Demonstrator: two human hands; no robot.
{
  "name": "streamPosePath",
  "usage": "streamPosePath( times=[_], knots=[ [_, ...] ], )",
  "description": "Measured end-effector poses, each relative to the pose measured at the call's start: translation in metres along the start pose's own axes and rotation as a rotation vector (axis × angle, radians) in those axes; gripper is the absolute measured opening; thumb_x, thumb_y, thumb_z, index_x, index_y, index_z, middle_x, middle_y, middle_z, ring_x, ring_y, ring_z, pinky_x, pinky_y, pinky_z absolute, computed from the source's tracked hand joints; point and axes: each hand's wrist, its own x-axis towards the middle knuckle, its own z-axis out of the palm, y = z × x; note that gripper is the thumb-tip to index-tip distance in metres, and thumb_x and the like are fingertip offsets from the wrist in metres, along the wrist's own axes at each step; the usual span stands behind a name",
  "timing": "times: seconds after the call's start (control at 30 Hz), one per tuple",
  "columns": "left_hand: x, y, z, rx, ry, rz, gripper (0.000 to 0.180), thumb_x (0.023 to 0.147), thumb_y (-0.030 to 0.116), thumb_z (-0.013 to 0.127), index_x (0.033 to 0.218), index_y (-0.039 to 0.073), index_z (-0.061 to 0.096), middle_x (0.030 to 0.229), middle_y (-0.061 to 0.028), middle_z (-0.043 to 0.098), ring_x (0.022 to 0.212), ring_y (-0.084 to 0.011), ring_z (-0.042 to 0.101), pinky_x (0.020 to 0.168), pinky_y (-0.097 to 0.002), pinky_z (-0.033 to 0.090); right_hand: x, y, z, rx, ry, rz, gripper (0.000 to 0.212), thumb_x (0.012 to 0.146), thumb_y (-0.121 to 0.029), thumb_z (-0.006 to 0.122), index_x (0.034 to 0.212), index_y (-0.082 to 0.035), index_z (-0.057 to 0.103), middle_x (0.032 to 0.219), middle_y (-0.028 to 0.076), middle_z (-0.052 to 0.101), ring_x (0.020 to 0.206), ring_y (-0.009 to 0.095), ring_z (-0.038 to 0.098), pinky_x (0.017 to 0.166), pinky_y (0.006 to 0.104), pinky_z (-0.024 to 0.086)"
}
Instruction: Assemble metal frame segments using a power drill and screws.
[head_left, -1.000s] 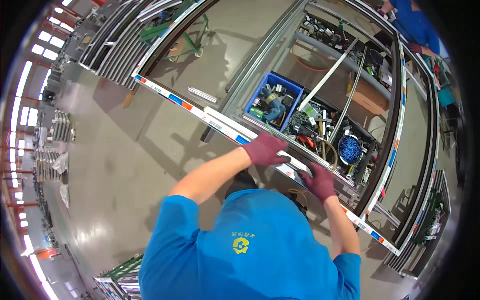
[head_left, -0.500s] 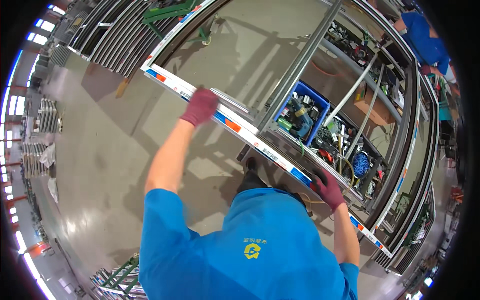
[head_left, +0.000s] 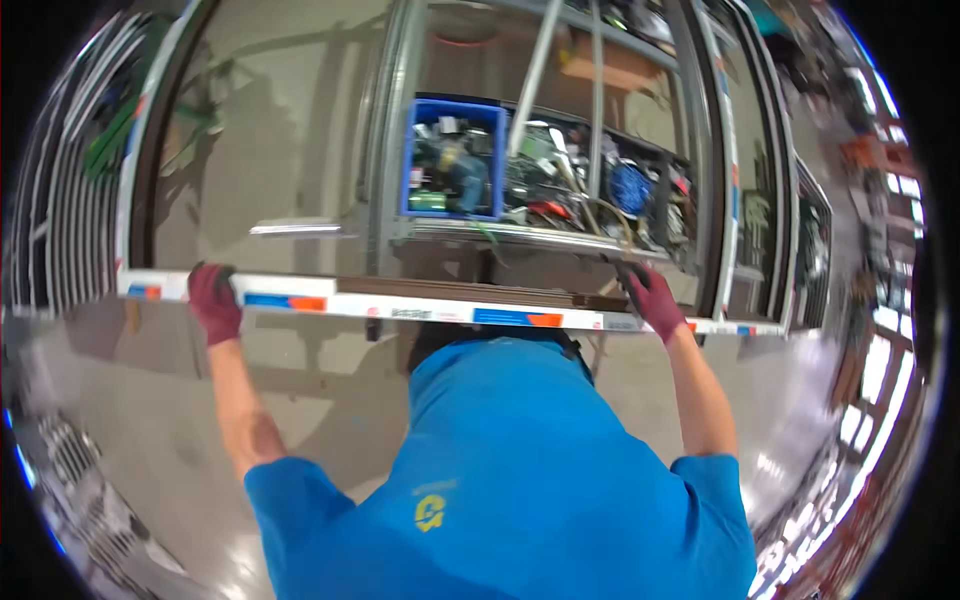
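A large rectangular metal frame (head_left: pixel 420 313) stretches across in front of me, its near rail wrapped in white film with blue and orange patches. My left hand (head_left: pixel 214 302), in a dark red glove, is closed over that rail close to the frame's left corner. Farther right, my right hand (head_left: pixel 652 298) wears a matching glove with dark fingertips and grips the same rail. The undersides of both hands' grips are hidden by the rail.
Beneath the frame, a metal workbench (head_left: pixel 390 150) carries a blue bin (head_left: pixel 408 165) with a power drill (head_left: pixel 466 182) and small parts. A coil of blue cord (head_left: pixel 630 187) lies among tools to its right. Stacked metal profiles (head_left: pixel 70 190) stand at far left.
My view has turned, so the near rail now runs level across it. My left hand has shifted left along the rail toward the corner. The right hand is still on the rail.
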Motion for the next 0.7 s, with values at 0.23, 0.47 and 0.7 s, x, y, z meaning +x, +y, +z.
streamPosePath(
  times=[0.23, 0.47, 0.7],
  knots=[
    [0.050, 0.058, -0.001, 0.028, -0.072, -0.225, 0.040, 0.103, 0.010, 0.047, 0.140, 0.002, 0.060, 0.145, -0.0167, 0.061, 0.139, -0.0362, 0.053, 0.119, -0.0469, 0.037, 0.101, 0.066, -0.055, -0.165, 0.045, 0.128, 0.039, 0.101, -0.033, 0.066, 0.124, -0.003, 0.070, 0.115, 0.019, 0.075, 0.109, 0.034, 0.070, 0.095, 0.0401, 0.053],
    [0.026, 0.023, -0.006, 0.073, -0.463, -0.526, 0.032, 0.107, 0.019, 0.047, 0.115, 0.000, 0.071, 0.103, -0.0178, 0.072, 0.102, -0.0325, 0.070, 0.095, -0.0425, 0.053, 0.283, 0.137, -0.017, -0.535, -0.030, 0.076, 0.065, 0.094, -0.052, 0.066, 0.141, -0.007, 0.058, 0.137, 0.022, 0.065, 0.126, 0.041, 0.062, 0.104, 0.0475, 0.050],
    [0.030, -0.011, -0.009, 0.117, -0.706, -0.475, 0.020, 0.102, 0.011, 0.058, 0.117, -0.002, 0.064, 0.115, -0.0223, 0.064, 0.111, -0.0421, 0.060, 0.099, -0.0451, 0.048, 0.395, 0.130, 0.043, -0.574, -0.107, 0.190, 0.081, 0.090, -0.057, 0.072, 0.152, -0.014, 0.045, 0.145, 0.023, 0.053, 0.132, 0.041, 0.057, 0.108, 0.0504, 0.048]
  ],
)
